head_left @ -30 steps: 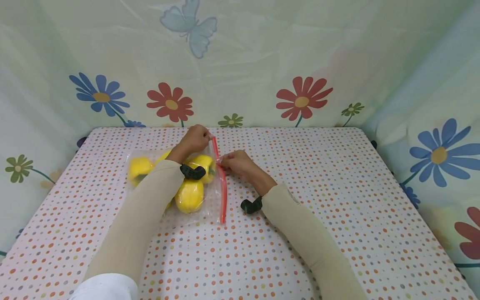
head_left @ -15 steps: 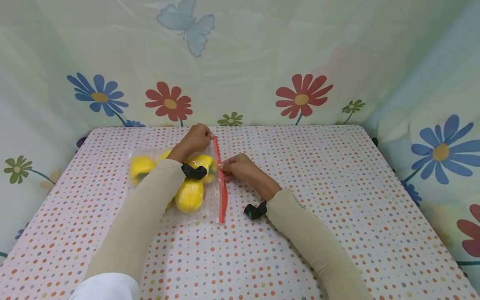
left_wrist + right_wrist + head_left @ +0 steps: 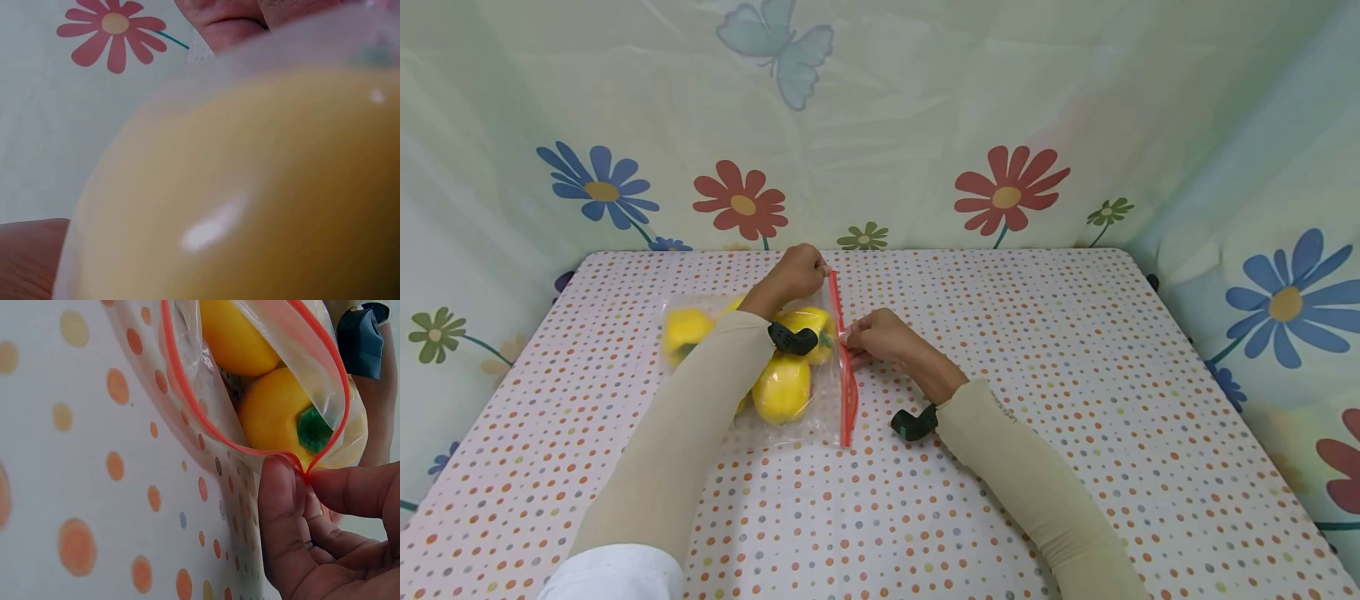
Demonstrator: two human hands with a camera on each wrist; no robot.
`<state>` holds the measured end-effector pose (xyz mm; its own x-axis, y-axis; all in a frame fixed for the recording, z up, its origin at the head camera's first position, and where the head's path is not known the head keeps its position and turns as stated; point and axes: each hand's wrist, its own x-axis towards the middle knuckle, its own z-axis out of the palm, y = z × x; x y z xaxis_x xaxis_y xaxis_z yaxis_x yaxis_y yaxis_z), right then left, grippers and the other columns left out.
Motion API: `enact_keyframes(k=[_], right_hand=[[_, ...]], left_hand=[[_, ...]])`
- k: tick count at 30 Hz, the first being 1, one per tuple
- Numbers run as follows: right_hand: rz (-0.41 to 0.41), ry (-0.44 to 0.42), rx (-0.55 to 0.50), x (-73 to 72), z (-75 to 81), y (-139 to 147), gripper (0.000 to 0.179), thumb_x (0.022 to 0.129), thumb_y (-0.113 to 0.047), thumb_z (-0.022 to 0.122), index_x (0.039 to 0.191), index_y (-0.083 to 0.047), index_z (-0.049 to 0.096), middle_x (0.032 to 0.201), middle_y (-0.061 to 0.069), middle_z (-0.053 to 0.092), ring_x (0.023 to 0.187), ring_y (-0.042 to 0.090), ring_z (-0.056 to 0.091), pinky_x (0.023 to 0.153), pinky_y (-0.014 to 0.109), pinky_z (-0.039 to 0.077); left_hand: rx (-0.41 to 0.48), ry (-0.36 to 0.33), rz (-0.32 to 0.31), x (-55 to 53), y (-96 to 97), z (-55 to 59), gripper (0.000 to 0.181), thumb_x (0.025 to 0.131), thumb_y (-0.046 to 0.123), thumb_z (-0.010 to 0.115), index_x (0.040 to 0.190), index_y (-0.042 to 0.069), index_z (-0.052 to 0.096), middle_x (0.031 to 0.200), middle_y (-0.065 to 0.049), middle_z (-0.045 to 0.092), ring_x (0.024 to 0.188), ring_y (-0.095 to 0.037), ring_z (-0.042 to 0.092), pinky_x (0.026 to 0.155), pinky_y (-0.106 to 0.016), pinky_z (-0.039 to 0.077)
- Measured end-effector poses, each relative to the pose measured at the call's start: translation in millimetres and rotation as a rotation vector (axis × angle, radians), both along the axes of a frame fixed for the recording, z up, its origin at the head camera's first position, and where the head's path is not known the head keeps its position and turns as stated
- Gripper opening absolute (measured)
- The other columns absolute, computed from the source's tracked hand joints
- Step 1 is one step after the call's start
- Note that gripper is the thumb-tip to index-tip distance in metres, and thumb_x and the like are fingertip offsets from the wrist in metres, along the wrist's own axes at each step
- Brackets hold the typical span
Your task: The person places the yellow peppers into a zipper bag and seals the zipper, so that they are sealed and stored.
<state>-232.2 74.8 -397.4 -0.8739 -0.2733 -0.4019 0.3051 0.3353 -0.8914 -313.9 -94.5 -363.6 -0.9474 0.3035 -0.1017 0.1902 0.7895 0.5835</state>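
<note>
A clear zip bag (image 3: 820, 427) with a red zip strip (image 3: 851, 408) lies on the table, its mouth facing right. Several yellow bell peppers (image 3: 781, 390) are inside; one in the right wrist view shows a green stem (image 3: 314, 430). My left hand (image 3: 797, 273) pinches the far corner of the bag at the strip's end, its fingertips partly hidden. Thumb and fingers of my right hand (image 3: 331, 528) pinch the two red edges together partway along. Nearer me the edges stand apart in a loop. A blurred pepper (image 3: 237, 187) fills most of the left wrist view.
The table (image 3: 1000, 483) has a dotted cover. Flowered curtain (image 3: 910, 117) stands behind it and along both sides. Dark wrist cameras (image 3: 914, 424) sit on both wrists, and the left forearm (image 3: 681, 433) passes over part of the bag.
My right hand has slid a little toward me along the red strip. The near part of the strip now gapes wider. My left hand stays at the far corner.
</note>
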Motion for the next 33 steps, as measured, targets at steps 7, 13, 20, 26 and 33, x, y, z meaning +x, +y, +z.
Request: enact_keyframes(k=[7, 13, 20, 26, 33], right_hand=[[-0.061, 0.014, -0.036, 4.9, -1.0, -1.9, 0.018, 0.094, -0.006, 0.059, 0.105, 0.007, 0.064, 0.091, 0.015, 0.067, 0.069, 0.016, 0.067, 0.069, 0.031, 0.057], [-0.121, 0.031, -0.088, 7.1, -5.0, -4.3, 0.021, 0.094, -0.008, 0.060, 0.109, 0.006, 0.065, 0.093, 0.015, 0.069, 0.070, 0.015, 0.066, 0.071, 0.031, 0.057], [-0.109, 0.045, -0.098, 8.0, -8.2, -5.8, 0.023, 0.095, -0.013, 0.064, 0.109, 0.005, 0.066, 0.090, 0.012, 0.067, 0.069, 0.015, 0.064, 0.067, 0.029, 0.057], [-0.137, 0.056, -0.080, 6.0, -8.1, -8.7, 0.020, 0.093, -0.009, 0.065, 0.105, 0.005, 0.067, 0.089, 0.012, 0.067, 0.068, 0.015, 0.065, 0.066, 0.029, 0.057], [-0.150, 0.029, -0.085, 6.1, -5.3, -5.4, 0.020, 0.094, -0.008, 0.063, 0.108, 0.005, 0.066, 0.089, 0.014, 0.067, 0.072, 0.015, 0.065, 0.067, 0.030, 0.057]], left_hand=[[0.049, -0.015, -0.026, 1.0, -9.7, 12.6, 0.031, 0.102, 0.013, 0.047, 0.082, -0.003, 0.064, 0.087, -0.014, 0.060, 0.067, -0.021, 0.048, 0.064, -0.031, 0.042], [0.085, -0.059, -0.037, -1.1, -17.3, 26.1, 0.030, 0.099, 0.008, 0.047, 0.087, -0.006, 0.070, 0.088, -0.015, 0.065, 0.071, -0.021, 0.055, 0.063, -0.030, 0.044], [0.095, -0.112, 0.000, -2.3, -17.4, 27.6, 0.026, 0.100, 0.012, 0.051, 0.106, -0.006, 0.069, 0.077, -0.010, 0.062, 0.071, -0.021, 0.054, 0.063, -0.029, 0.044], [0.152, -0.131, -0.006, -2.9, -23.0, 23.6, 0.024, 0.097, 0.011, 0.055, 0.105, -0.007, 0.070, 0.075, -0.009, 0.062, 0.066, -0.019, 0.051, 0.062, -0.028, 0.043], [0.110, -0.038, -0.034, -2.2, -21.7, 19.3, 0.023, 0.098, 0.010, 0.056, 0.102, -0.007, 0.072, 0.084, -0.013, 0.066, 0.071, -0.021, 0.054, 0.063, -0.031, 0.044]])
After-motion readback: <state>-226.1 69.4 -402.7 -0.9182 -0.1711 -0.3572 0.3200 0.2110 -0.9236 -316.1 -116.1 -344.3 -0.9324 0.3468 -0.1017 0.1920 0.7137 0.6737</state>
